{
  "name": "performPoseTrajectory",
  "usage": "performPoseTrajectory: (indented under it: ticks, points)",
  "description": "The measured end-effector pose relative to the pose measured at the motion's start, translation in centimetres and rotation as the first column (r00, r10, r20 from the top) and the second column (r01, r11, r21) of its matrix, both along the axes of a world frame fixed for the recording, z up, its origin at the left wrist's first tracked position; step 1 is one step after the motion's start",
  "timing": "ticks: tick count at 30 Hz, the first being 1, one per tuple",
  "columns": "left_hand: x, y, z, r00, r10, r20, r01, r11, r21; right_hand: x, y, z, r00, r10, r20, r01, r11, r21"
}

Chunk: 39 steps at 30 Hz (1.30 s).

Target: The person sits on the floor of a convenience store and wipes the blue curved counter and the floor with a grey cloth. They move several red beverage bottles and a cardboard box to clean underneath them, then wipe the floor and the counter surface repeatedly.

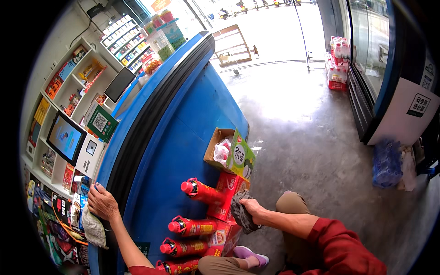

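My left hand (103,202) rests at the edge of the blue shop counter (182,127), over a pale, dirty cloth (93,228) that hangs beside it; whether the fingers grip the cloth is unclear. My right hand (252,209) holds a crumpled dark grey cloth (242,215), low in front of the counter, next to red cartons (228,192). Several red bottles with red caps and handles, one of them a red bottle (202,192), stand along the counter's base beside the cartons. An opened green carton (240,154) with white plastic bags inside sits on the far end of that row.
On the counter are a display screen (66,136), a code stand (101,122) and plastic jars (166,16). Shelves of goods stand behind it. A glass-door cooler (369,44) is at the right, with bottle packs (338,74) and a blue-wrapped pack (387,165) near it.
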<state>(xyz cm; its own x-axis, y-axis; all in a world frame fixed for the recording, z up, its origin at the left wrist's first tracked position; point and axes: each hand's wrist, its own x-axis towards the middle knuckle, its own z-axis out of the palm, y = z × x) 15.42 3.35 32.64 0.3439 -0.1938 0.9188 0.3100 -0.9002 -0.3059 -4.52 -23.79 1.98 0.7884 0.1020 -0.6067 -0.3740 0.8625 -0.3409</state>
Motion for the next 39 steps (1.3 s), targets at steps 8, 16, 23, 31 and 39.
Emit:
performPoseTrajectory:
  ticks: [8,16,23,31,39]
  points:
    - [0.2,0.6,0.1,1.0,-0.002,-0.01,0.002,1.0,-0.001,-0.2,0.8,1.3,0.989,0.137,-0.064,-0.15,0.932,-0.329]
    - [0.1,1.2,0.0,1.0,-0.01,-0.016,0.009,1.0,-0.023,-0.7,-0.1,3.0,0.991,0.125,-0.054,-0.136,0.918,-0.371]
    - [0.8,1.6,-0.1,0.999,0.05,-0.017,-0.05,0.999,0.004,0.4,-1.1,4.7,0.997,-0.081,0.019,0.083,0.985,-0.148]
    - [0.8,1.5,-0.2,0.996,0.082,0.032,-0.082,0.997,-0.008,1.3,1.3,4.1,0.999,-0.025,-0.033,0.022,0.995,-0.094]
    - [1.2,1.8,-0.3,0.994,0.099,0.041,-0.098,0.995,-0.007,1.1,1.2,3.8,0.998,0.016,0.055,-0.017,1.0,0.016]
